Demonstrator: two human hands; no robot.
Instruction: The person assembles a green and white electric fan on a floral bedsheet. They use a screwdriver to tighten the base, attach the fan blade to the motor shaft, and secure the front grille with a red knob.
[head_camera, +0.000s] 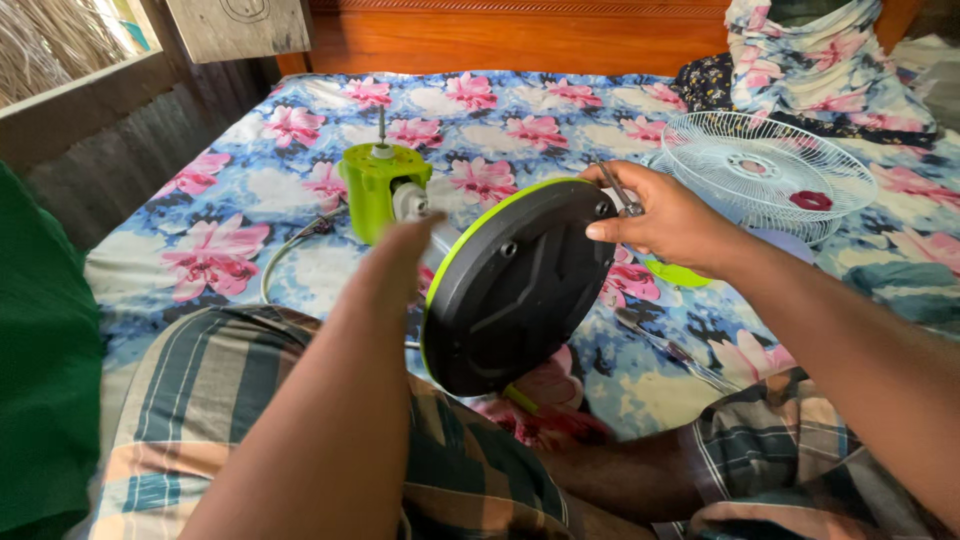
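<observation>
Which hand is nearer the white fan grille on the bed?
Right. The right hand grips the black base's rim just left of the grille; the left hand is farther left, behind the base by the green motor housing.

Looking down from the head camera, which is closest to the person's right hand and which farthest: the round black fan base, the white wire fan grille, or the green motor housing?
From the right hand:
1. Round black fan base: touching its upper edge, just left.
2. White wire fan grille: lying on the bed, right and behind.
3. Green motor housing: far left, across the base.

Floral bed (250, 190), fan grille (765, 165) on it
</observation>
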